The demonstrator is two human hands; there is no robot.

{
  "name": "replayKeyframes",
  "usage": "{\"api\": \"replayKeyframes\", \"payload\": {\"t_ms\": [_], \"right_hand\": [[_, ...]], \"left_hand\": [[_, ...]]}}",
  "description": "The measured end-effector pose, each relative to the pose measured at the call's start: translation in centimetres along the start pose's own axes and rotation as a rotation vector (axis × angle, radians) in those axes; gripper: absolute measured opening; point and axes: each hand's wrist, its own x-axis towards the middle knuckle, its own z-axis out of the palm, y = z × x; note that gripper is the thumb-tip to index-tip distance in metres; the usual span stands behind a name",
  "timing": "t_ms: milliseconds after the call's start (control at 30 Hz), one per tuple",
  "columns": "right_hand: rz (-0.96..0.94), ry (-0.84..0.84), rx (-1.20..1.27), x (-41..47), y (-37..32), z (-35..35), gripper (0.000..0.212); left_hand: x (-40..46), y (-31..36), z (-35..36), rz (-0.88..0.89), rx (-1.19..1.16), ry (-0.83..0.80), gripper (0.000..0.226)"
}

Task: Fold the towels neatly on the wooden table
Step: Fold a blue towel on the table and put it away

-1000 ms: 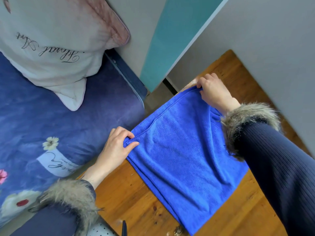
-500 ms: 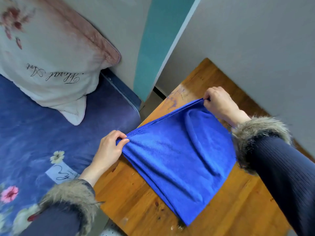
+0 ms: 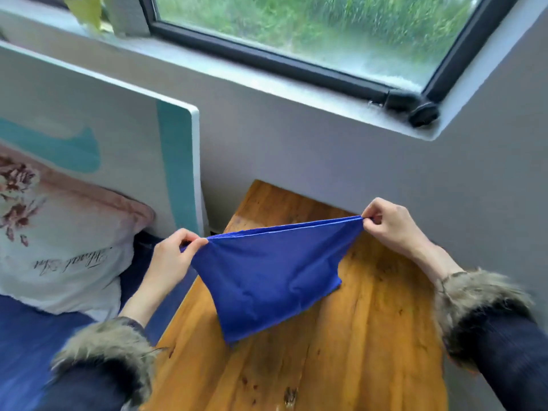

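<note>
A blue towel (image 3: 267,277), doubled over, hangs stretched between my two hands above the wooden table (image 3: 355,336). My left hand (image 3: 172,259) pinches its left top corner between thumb and fingers. The right top corner is pinched by my right hand (image 3: 391,223), held slightly higher and nearer the wall. The towel's top edge runs taut between both hands and its lower part sags down to a point just over the tabletop.
A bed with a dark blue cover (image 3: 26,336) and a pale pillow (image 3: 59,247) lies to the left of the table. A white and teal headboard (image 3: 175,161) stands behind it. A grey wall (image 3: 385,173) and a window (image 3: 296,25) close off the far and right sides.
Both hands have lifted the towel off the table and pulled its top edge taut. The view has tilted up, bringing the window into sight.
</note>
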Motion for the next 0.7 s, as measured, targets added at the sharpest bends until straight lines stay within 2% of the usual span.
{"api": "replayKeyframes", "payload": {"t_ms": [167, 333, 400, 500, 633, 700], "right_hand": [[0.060, 0.165, 0.183, -5.0, 1.5, -6.6, 0.025], [0.108, 0.244, 0.304, -9.8, 3.2, -10.0, 0.029], [0.117, 0.260, 0.339, -11.4, 3.6, -10.8, 0.031], [0.135, 0.202, 0.290, -13.5, 4.2, -11.5, 0.030], [0.134, 0.166, 0.071, -15.4, 4.8, -11.5, 0.021], [0.155, 0.195, 0.063, -15.8, 4.9, -11.6, 0.019]], "left_hand": [[-0.9, 6.9, -0.2, 0.122, 0.000, 0.026, 0.018], [-1.9, 10.9, -0.1, 0.244, 0.035, -0.075, 0.017], [-2.0, 11.7, -0.1, 0.300, 0.049, -0.119, 0.023], [-2.1, 12.8, 0.3, 0.369, 0.079, -0.175, 0.029], [-2.0, 14.1, 1.1, 0.395, 0.084, -0.169, 0.020], [-1.6, 14.3, 1.3, 0.388, 0.076, -0.177, 0.019]]}}
